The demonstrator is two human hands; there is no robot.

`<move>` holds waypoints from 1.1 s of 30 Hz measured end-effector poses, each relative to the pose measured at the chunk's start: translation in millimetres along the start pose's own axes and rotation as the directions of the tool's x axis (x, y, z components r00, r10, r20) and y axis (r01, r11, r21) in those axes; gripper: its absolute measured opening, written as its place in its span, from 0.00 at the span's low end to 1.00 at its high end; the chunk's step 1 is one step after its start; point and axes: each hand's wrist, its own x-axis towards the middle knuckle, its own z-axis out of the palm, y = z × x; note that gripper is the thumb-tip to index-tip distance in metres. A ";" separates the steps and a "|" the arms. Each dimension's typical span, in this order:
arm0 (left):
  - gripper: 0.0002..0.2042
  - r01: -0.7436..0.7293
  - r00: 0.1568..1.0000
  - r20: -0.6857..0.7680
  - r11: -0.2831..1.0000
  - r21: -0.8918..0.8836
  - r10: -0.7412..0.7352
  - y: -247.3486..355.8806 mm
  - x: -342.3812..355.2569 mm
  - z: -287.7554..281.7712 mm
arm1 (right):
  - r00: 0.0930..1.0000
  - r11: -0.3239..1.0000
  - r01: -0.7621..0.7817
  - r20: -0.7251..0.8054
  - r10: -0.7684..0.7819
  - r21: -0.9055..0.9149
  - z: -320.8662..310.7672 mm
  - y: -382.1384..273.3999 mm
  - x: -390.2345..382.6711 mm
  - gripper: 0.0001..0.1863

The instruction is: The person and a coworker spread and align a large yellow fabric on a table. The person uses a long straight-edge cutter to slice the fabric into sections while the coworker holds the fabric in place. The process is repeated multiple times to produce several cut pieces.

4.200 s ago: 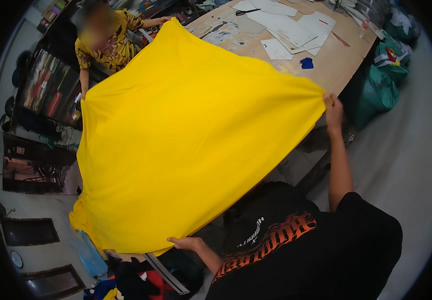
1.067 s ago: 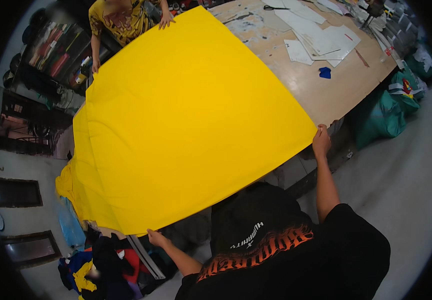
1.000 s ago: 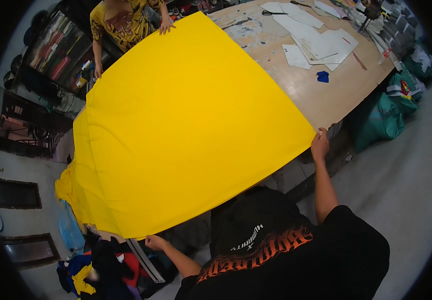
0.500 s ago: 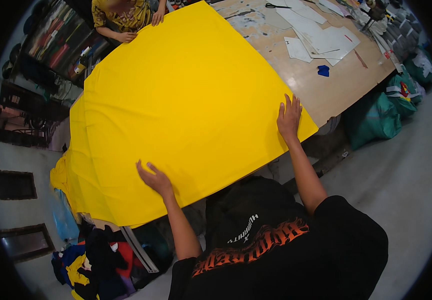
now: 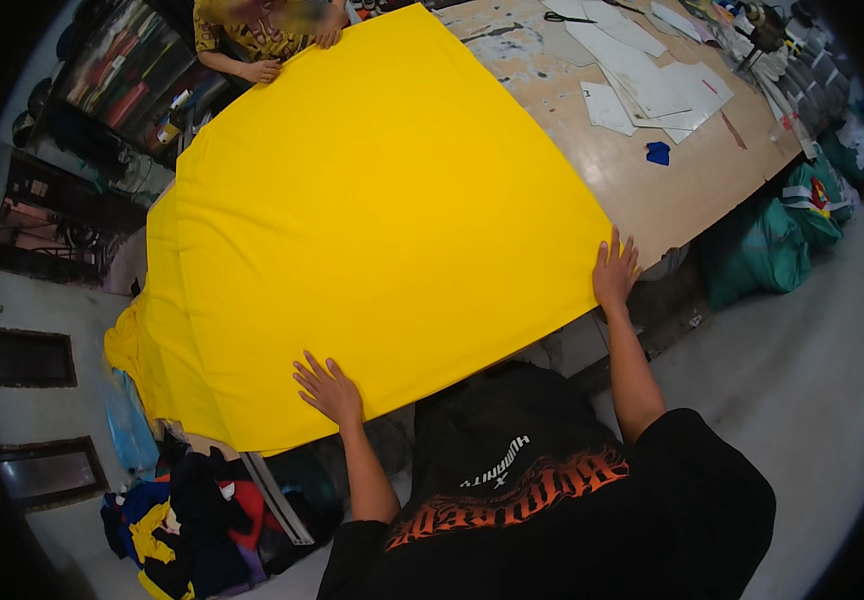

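Observation:
A large sheet of yellow fabric (image 5: pixel 382 220) lies spread over the table, mostly smooth, with wrinkles and folds toward its left end. My left hand (image 5: pixel 330 391) rests with spread fingers on the fabric close to its near edge. At the near right corner, my right hand (image 5: pixel 615 272) lies flat with the fingers stretched, covering that corner. Neither hand grips anything. Across the table, another person's hands (image 5: pixel 264 71) touch the far edge of the fabric.
White paper pattern pieces (image 5: pixel 642 85), scissors (image 5: pixel 569 18) and a small blue scrap (image 5: pixel 658 153) lie on the bare wooden tabletop (image 5: pixel 602 170). Green sacks (image 5: pixel 757 255) stand on the floor at right. A heap of mixed cloth (image 5: pixel 192 530) sits at lower left, beside a metal table leg (image 5: pixel 277 500).
My right hand has slid right and nearer to the fabric's corner. The left hand has moved toward the near edge and lies flatter. The fabric's right corner has drawn in under my right hand.

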 end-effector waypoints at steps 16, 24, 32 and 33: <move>0.31 0.044 0.999 0.011 0.998 -0.038 -0.044 3.6 -2.9 -5.8 | 0.878 0.874 -0.429 0.123 0.463 -0.229 30.1 159.9 0.5 0.38; 0.31 0.108 0.983 0.166 0.977 -0.182 -0.078 22.6 -33.1 41.4 | 0.946 0.956 0.277 0.146 -0.289 0.102 102.2 351.2 -154.1 0.30; 0.34 -0.033 0.999 0.029 0.990 -0.140 0.038 -8.9 0.4 -16.9 | 0.283 0.787 -0.616 0.939 0.194 0.024 141.5 69.1 -266.5 0.30; 0.36 -0.052 0.996 0.056 0.982 -0.183 0.063 -15.5 1.8 -17.1 | 0.262 0.779 -0.627 0.943 0.206 0.004 139.2 50.1 -268.7 0.30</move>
